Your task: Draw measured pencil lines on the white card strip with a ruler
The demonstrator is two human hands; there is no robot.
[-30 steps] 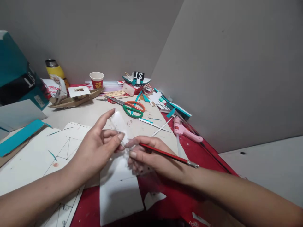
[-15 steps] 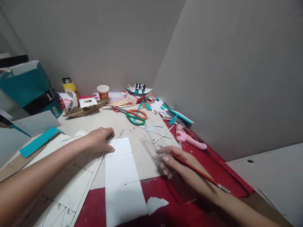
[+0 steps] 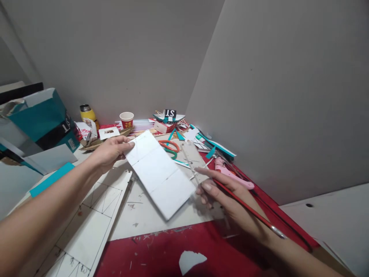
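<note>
A card is right of the left hand; a glue gun lies beyond the right hand.

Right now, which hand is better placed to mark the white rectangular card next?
Right hand, probably: it holds the slim red pencil and a clear, flat plastic strip beside the card, while the left hand pinches the card's far end.

The card is white with thin dark lines, and the pencil on the right is red with a silvery end. The far cup is white and red.
</note>
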